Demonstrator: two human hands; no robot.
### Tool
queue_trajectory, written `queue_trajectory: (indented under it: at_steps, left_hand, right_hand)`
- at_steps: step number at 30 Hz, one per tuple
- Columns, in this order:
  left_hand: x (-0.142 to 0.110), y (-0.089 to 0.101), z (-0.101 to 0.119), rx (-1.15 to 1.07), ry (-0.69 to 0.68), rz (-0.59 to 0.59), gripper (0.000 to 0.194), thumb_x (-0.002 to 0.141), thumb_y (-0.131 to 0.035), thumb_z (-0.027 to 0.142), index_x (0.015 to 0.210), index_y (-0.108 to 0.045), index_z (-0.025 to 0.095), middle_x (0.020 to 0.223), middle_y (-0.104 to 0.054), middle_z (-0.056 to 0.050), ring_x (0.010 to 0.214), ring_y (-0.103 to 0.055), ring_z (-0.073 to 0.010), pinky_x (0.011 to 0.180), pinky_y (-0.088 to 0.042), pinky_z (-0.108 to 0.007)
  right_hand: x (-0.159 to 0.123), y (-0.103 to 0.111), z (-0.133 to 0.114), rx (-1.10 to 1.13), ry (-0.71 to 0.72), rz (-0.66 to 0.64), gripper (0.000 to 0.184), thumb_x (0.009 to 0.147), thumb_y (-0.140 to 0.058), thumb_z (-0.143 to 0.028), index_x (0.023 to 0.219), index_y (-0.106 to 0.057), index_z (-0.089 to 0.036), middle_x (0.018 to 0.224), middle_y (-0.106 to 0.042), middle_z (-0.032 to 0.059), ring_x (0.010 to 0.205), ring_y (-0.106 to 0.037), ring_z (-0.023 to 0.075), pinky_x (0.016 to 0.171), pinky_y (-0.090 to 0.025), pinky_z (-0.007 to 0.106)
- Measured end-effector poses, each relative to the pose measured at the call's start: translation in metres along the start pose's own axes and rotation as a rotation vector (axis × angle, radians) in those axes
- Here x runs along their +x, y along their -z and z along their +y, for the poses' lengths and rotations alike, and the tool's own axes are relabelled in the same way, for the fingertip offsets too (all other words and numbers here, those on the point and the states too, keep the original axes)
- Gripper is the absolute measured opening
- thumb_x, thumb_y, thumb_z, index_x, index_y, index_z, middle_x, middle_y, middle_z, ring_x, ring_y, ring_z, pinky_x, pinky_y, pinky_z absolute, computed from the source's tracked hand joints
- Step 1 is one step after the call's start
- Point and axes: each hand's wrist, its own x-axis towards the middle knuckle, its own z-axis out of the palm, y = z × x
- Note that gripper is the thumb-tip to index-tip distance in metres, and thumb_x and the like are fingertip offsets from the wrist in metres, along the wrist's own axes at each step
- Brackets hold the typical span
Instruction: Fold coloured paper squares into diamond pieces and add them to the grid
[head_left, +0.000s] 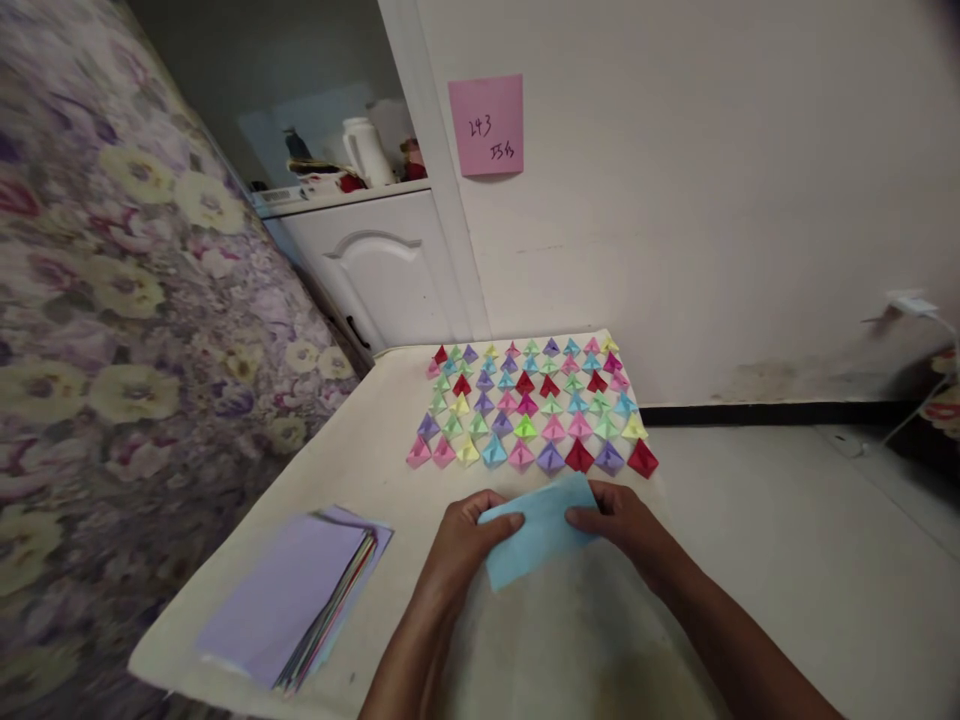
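Note:
A light blue sheet of paper [538, 540], seemingly folded over, is held up above the near part of the table. My left hand [476, 530] grips its left end, thumb on the front and fingers behind. At the other end, my right hand [619, 515] pinches the sheet the same way. Just beyond the hands stand rows of small folded paper shapes [551, 458] in pink, purple, red, green, yellow and blue. To the left lies a stack of coloured paper [292, 590], a purple sheet on top.
The table has a cream cover [337, 450]. A floral curtain [112, 330] hangs on the left. Behind are a white cabinet [382, 265] with a white jug [367, 150] on its shelf, and a pink note [487, 125] on the wall. A white plug with a cord [911, 303] is at right.

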Motion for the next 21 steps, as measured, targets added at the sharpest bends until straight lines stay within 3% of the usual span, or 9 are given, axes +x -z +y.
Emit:
queue_trajectory:
  at_steps: [5,9,13,18,21]
  left_hand:
    - [-0.001,-0.002,0.001,-0.093,-0.018,-0.012,0.026,0.06,-0.076,0.033,0.071,-0.06,0.016,0.053,-0.056,0.005,0.045,-0.047,-0.0072,0.044,-0.033,-0.017]
    - [-0.006,-0.008,0.006,-0.435,-0.069,-0.048,0.029,0.068,-0.072,0.029,0.091,-0.061,0.016,0.062,-0.061,0.002,0.049,-0.053,-0.0087,0.048,-0.039,-0.018]
    - [-0.013,-0.026,0.004,-0.701,-0.049,-0.148,0.02,0.077,-0.062,0.027,0.091,-0.062,0.013,0.072,-0.066,-0.004,0.057,-0.059,-0.0125,0.057,-0.046,-0.022]
    - [-0.014,-0.05,-0.013,-0.712,-0.05,0.012,0.022,0.074,-0.067,0.021,0.094,-0.062,0.013,0.09,-0.067,-0.007,0.073,-0.062,-0.0155,0.064,-0.049,-0.026]
    - [-0.011,-0.052,-0.021,-0.57,-0.109,0.138,0.024,0.07,-0.07,0.023,0.092,-0.062,0.015,0.082,-0.066,-0.003,0.069,-0.06,-0.0142,0.059,-0.049,-0.024]
  right_hand:
    - [0.005,-0.002,0.013,0.038,-0.019,0.05,0.023,0.062,-0.071,-0.03,0.077,-0.066,-0.013,0.069,-0.066,0.0033,0.063,-0.059,0.0179,0.061,-0.045,0.03]
    - [0.007,-0.008,0.015,0.18,0.015,0.126,0.027,0.063,-0.073,-0.031,0.082,-0.067,-0.013,0.072,-0.068,0.0042,0.065,-0.06,0.0181,0.063,-0.046,0.03]
    - [0.006,-0.016,0.011,0.3,0.056,0.175,0.026,0.065,-0.072,-0.031,0.085,-0.066,-0.014,0.076,-0.069,0.0046,0.068,-0.061,0.0192,0.068,-0.047,0.032]
    - [0.005,-0.024,0.013,0.307,0.07,0.203,0.028,0.063,-0.073,-0.033,0.083,-0.066,-0.015,0.076,-0.069,0.0037,0.068,-0.061,0.0193,0.07,-0.047,0.033]
    - [0.006,-0.024,0.016,0.213,0.064,0.207,0.029,0.062,-0.073,-0.037,0.08,-0.066,-0.014,0.073,-0.067,0.0032,0.067,-0.059,0.0185,0.066,-0.046,0.031]
